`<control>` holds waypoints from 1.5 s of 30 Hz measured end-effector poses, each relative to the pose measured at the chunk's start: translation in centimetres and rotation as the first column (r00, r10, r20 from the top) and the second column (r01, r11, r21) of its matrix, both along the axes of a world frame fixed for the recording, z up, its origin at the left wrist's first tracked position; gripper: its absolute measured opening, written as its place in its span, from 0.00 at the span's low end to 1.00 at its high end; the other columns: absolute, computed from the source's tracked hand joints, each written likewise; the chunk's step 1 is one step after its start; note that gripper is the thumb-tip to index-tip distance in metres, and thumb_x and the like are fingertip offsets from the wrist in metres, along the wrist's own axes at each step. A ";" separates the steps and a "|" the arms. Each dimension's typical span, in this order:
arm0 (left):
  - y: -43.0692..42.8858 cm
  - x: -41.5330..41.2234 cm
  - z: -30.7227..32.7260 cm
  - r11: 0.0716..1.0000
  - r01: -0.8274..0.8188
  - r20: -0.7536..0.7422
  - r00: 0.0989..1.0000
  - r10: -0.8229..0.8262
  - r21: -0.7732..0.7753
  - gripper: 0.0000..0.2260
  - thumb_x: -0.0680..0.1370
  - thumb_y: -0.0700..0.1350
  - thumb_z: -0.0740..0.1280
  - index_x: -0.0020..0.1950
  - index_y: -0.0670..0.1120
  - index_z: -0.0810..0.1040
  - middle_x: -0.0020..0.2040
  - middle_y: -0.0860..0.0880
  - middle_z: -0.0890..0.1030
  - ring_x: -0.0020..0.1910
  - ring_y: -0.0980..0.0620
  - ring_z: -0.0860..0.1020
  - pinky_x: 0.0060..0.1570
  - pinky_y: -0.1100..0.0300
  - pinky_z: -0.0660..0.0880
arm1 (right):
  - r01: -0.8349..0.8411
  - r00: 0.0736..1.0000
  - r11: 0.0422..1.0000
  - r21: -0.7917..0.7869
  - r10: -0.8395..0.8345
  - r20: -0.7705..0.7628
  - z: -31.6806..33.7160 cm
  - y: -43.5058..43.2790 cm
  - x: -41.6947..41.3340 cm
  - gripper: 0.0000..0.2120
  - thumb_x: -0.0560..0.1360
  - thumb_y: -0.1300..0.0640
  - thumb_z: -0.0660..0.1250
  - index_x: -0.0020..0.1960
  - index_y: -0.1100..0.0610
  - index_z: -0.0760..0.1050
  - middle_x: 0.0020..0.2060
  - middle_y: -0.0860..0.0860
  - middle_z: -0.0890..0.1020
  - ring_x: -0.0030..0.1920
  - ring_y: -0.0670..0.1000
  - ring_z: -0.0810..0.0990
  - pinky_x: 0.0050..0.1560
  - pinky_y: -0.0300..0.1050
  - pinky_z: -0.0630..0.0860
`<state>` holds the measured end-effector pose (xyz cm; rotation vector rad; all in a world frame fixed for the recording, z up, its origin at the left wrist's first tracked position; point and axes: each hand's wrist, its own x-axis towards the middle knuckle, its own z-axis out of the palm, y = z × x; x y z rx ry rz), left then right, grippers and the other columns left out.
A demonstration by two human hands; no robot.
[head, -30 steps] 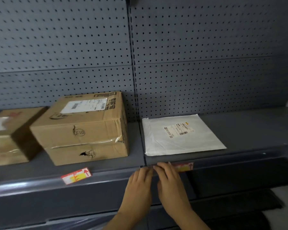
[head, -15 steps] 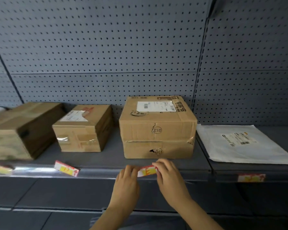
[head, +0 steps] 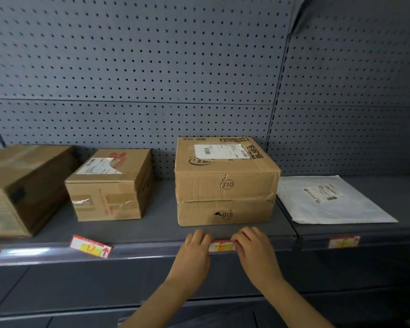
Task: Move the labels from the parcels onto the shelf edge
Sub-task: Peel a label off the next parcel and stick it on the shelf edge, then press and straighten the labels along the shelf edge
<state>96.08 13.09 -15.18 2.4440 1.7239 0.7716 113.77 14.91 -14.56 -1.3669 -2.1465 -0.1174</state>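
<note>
Both hands pinch one red-and-yellow label point(head: 221, 246) against the shelf edge point(head: 152, 253). The left hand point(head: 194, 254) grips its left end, the right hand point(head: 255, 252) its right, below a cardboard parcel point(head: 225, 183).

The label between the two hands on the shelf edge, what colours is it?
White with a red border and a yellow patch, seen in the head view: label.

Both hands press a red-and-yellow label point(head: 221, 246) against the shelf edge point(head: 152, 253), left hand point(head: 194, 253) at its left end, right hand point(head: 255, 250) at its right. Directly behind stands the large cardboard box point(head: 225, 183). A second label point(head: 90, 249) sits tilted further left.
</note>
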 end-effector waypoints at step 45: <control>-5.7 -24.9 2.9 0.900 -0.418 -0.103 0.896 0.431 0.124 0.16 0.68 0.34 0.66 0.53 0.47 0.79 0.50 0.46 0.78 0.44 0.42 0.76 0.40 0.49 0.74 | -0.274 0.945 0.958 -0.086 0.251 -0.211 -2.3 -4.2 -23.9 0.13 0.67 0.67 0.69 0.46 0.52 0.79 0.44 0.48 0.79 0.47 0.51 0.77 0.47 0.46 0.76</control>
